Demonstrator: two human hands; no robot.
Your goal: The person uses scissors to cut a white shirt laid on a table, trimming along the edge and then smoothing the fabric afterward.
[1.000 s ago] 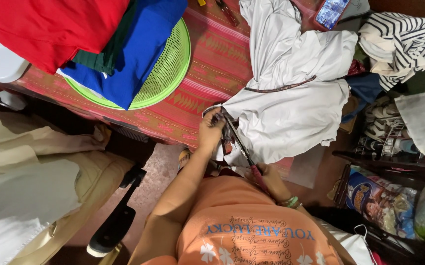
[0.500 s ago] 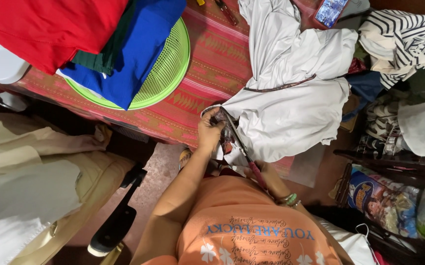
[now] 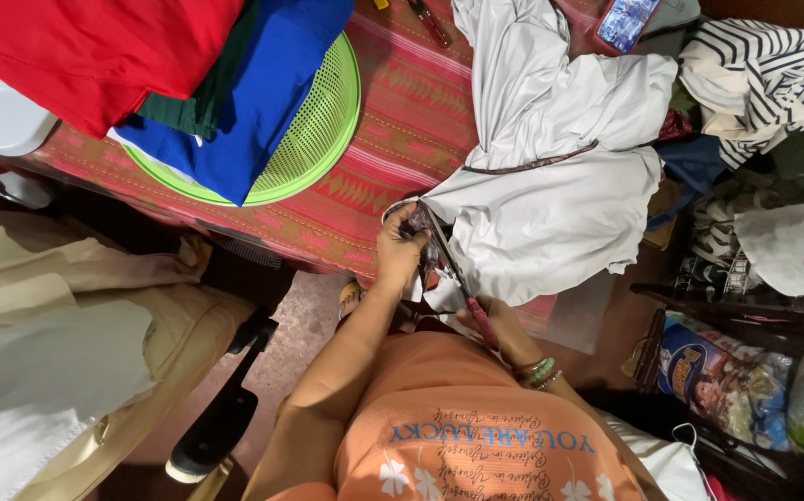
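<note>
- The left hand (image 3: 400, 249) is closed around a bunched corner of the grey-white cloth (image 3: 550, 199), pinched at the table's near edge, seemingly so that the fabric is kept taut for cutting.
- The right hand (image 3: 497, 327) is clenched on the pink handles of a pair of scissors (image 3: 456, 272); the blades are angled up and away from the body, towards the left hand.
- The scissors are seen to run along the cloth's lower-left border, just beside the pinched corner; whether the blades are parted or closed cannot be told.
- The cloth is spread over the table (image 3: 393, 139), covered with a red patterned runner, and hangs partly over the near edge, so that its working edge lies between the two hands and close to the person's chest.
- A thin brown cord (image 3: 532, 166) is laid across the middle of the cloth, well apart from both hands.
- A green mesh basket (image 3: 323, 130) is set at the table's left, loaded with folded red cloth (image 3: 96, 56) and blue cloth (image 3: 258, 93); it is kept well clear of the cutting.
- A striped garment (image 3: 754, 70) is heaped to the right, beyond the cloth.
- Beaded bracelets (image 3: 539, 371) are worn on the right wrist.
</note>
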